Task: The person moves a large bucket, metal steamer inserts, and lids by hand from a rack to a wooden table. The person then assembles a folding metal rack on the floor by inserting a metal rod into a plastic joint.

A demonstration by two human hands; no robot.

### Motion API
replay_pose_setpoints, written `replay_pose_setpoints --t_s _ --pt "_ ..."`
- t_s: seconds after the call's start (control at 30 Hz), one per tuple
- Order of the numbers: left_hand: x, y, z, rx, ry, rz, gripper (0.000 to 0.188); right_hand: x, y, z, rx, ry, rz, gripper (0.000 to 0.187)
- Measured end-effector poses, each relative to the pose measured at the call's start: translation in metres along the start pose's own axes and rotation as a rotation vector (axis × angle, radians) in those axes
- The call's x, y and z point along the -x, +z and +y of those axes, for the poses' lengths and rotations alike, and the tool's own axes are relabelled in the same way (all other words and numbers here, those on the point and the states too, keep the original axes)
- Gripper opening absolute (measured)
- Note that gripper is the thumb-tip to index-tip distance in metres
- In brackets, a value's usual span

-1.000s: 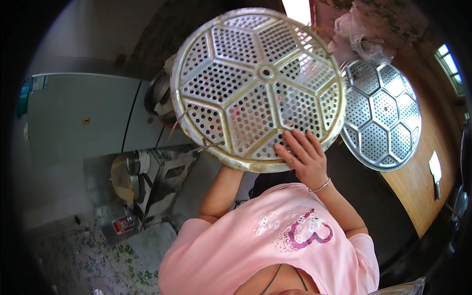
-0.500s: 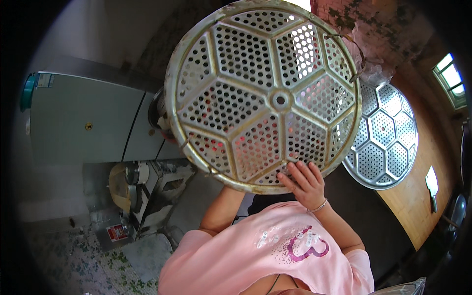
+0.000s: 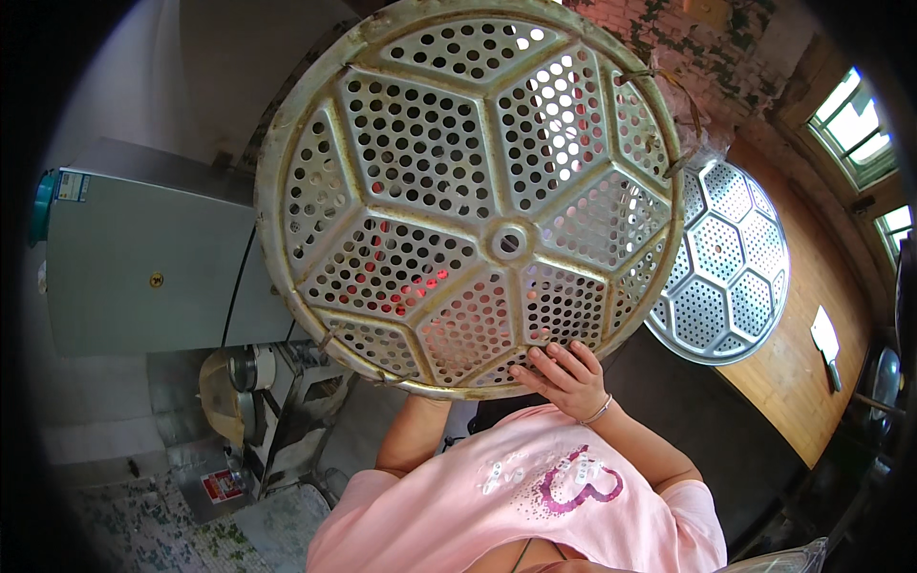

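Observation:
A large round perforated metal steamer tray (image 3: 490,239), stained along its rim and ribs, is held up tilted before me and fills the upper middle. My right hand (image 3: 565,380) grips its lower edge, the fingers laid over the near face. A bracelet circles that wrist. My left forearm rises behind the tray's lower left edge; the left hand itself is hidden by the tray. Wire loops (image 3: 683,105) hang from the upper right rim. A second, shinier perforated tray (image 3: 718,250) lies at the left side of the wooden table on the right.
The wooden table (image 3: 788,406) bears a cleaver (image 3: 824,336) near its right edge. At left stands a grey-green cabinet (image 3: 134,277), with a metal stand (image 3: 306,401) and pots below it. Windows (image 3: 853,119) are at the upper right.
The steamer tray has shifted left and slightly down, looking larger now. My right hand has moved left and down with it, still on the lower rim. The whole view has turned slightly.

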State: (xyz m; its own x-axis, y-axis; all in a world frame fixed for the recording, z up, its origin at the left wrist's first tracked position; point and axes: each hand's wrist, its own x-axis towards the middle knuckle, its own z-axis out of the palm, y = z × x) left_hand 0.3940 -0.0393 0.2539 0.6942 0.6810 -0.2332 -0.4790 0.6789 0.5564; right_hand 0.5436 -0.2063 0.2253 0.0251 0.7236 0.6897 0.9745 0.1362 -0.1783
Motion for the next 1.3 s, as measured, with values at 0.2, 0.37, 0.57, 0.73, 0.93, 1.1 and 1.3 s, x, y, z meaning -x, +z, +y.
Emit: replay_pose_setpoints --t_s 0.2,0.37,0.57,0.73,0.93,1.1,1.3 --pt "-0.002 0.001 0.002 -0.004 -0.012 0.008 0.055 0.001 0.002 0.000 0.035 -0.008 0.039 0.043" --pt "0.000 -0.003 0.004 -0.022 -0.026 0.020 0.055 0.009 0.002 -0.006 0.037 -0.012 0.021 0.044" --pt "-0.005 0.000 -0.005 -0.023 -0.075 -0.025 0.054 0.016 -0.001 -0.011 0.001 0.043 0.016 0.040" --pt "-0.016 0.020 -0.014 -0.030 -0.167 -0.124 0.054 0.015 -0.020 -0.014 -0.057 0.174 -0.075 0.038" --pt "-0.035 0.055 -0.055 0.003 -0.371 -0.337 0.054 0.038 -0.049 -0.006 -0.127 0.312 0.095 0.034" --pt "-0.035 0.079 -0.078 -0.136 -0.581 -0.608 0.054 0.047 -0.087 0.026 -0.291 0.599 0.519 0.019" --pt "-0.009 0.025 -0.077 -0.463 -0.724 -0.496 0.051 0.075 -0.115 0.084 -0.366 1.148 1.002 0.034"
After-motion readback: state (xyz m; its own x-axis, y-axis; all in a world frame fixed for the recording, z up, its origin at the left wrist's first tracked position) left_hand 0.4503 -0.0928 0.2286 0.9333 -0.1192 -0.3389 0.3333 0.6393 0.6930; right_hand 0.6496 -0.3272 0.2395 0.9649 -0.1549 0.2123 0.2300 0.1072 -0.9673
